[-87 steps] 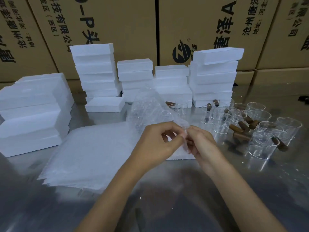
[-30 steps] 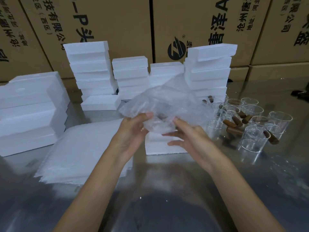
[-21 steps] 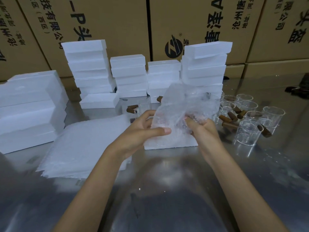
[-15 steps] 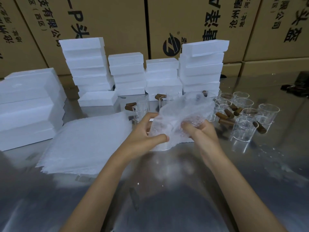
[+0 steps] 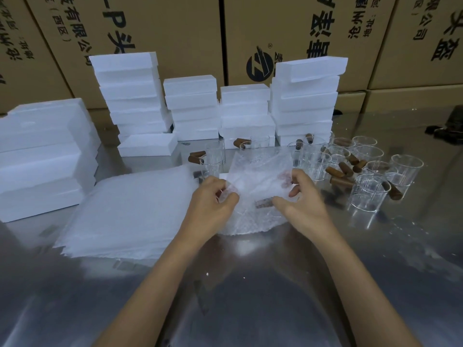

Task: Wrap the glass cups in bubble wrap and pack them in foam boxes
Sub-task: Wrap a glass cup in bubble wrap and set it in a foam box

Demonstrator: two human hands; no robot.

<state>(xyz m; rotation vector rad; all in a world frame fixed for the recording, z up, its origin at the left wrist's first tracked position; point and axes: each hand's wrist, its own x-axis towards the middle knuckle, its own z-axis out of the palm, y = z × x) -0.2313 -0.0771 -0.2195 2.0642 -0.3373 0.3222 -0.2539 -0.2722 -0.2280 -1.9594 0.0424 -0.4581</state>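
A clear bubble-wrap bundle (image 5: 260, 186) lies low over the steel table (image 5: 250, 284), on a white foam box that it mostly hides. A brown handle (image 5: 263, 203) of a glass cup shows through the wrap. My left hand (image 5: 213, 204) pinches the wrap's left edge. My right hand (image 5: 304, 199) grips its right side, fingers curled over the top. Several bare glass cups (image 5: 368, 191) with brown handles stand to the right. Two more cups (image 5: 214, 159) stand just behind the bundle.
A pile of flat bubble-wrap sheets (image 5: 130, 214) lies to the left. Stacks of white foam boxes (image 5: 135, 96) line the back, with larger foam boxes (image 5: 45, 156) at far left. Cardboard cartons (image 5: 175, 28) form the back wall. A dark object (image 5: 448, 123) sits at far right.
The wrap was held up and loose between my hands; now it is folded around a cup and brought down onto the foam box, both hands closing in on its sides.
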